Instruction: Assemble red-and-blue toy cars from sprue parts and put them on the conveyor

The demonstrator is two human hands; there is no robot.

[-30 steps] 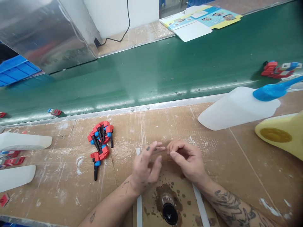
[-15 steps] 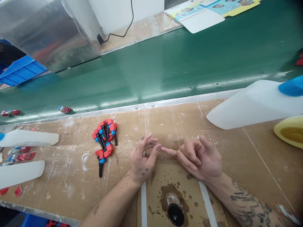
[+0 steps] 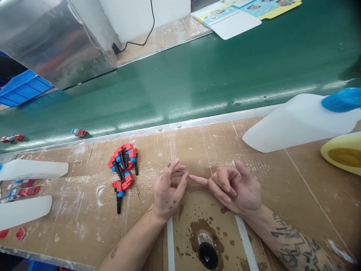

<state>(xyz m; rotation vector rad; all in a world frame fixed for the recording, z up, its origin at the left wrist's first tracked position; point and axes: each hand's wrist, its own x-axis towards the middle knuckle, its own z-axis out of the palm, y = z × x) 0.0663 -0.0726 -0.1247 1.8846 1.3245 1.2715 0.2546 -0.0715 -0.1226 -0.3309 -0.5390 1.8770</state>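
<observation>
Head view: over our cardboard-covered bench (image 3: 84, 210), our right hand (image 3: 239, 188) hangs loosely curled, apparently empty, its extended finger (image 3: 199, 180) meeting the pinch of our left hand (image 3: 168, 192); whether that grasps anything, we cannot tell. We should keep both steady, touch light. Nearer us, between them, sits the black-lidded clear jar (image 3: 208, 255).

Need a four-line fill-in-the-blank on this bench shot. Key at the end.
1. The left hand touches one outstretched ____ of the right hand.
2. The cluster of toy parts on the bench lies to the ____ of the left hand.
3. The jar between the forearms has a ____ top.
4. The cap on the large white bottle at the right is ____.

Missing words: finger; left; black; blue.
</observation>
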